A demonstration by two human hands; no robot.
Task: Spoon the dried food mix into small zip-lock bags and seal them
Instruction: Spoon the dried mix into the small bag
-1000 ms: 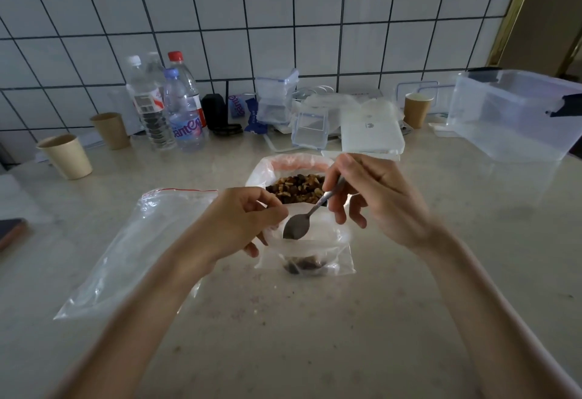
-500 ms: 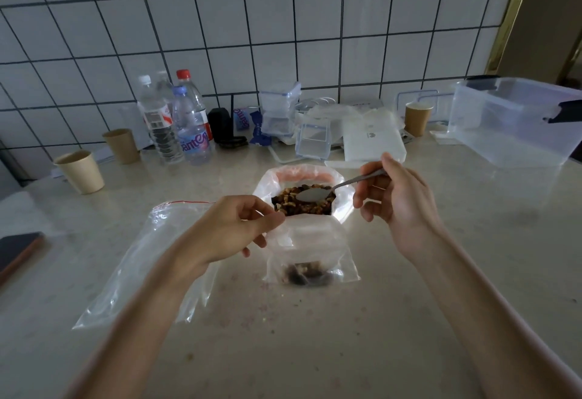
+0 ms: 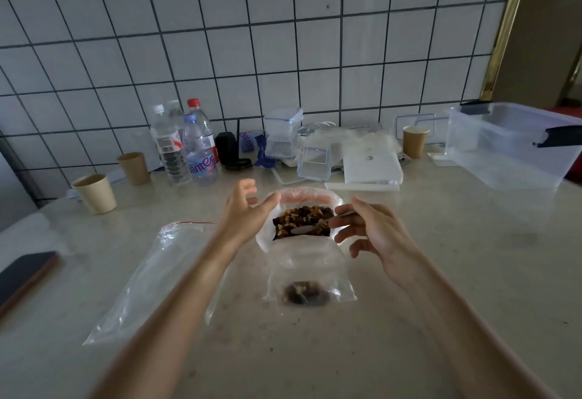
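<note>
the right hand (image 3: 374, 235) is pinching a slim metal spoon (image 3: 318, 225), its bowl lying in the brown dried food mix (image 3: 302, 220) inside a white plastic-lined container (image 3: 267, 235). the left hand (image 3: 245, 213), fingers spread and holding nothing, is touching the container's rim. the small clear zip-lock bag (image 3: 310, 269) is lying unheld on the pale tabletop (image 3: 441, 272) just in front, a little mix at its bottom. with nothing propping its mouth apart, the next spoonful is likely spilling onto the tabletop.

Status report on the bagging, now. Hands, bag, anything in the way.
Left hand open at the food bag's rim. Right hand pinches spoon, bowl in the mix. Small zip-lock bag unsealed, little inside. Nothing in the way.
</note>
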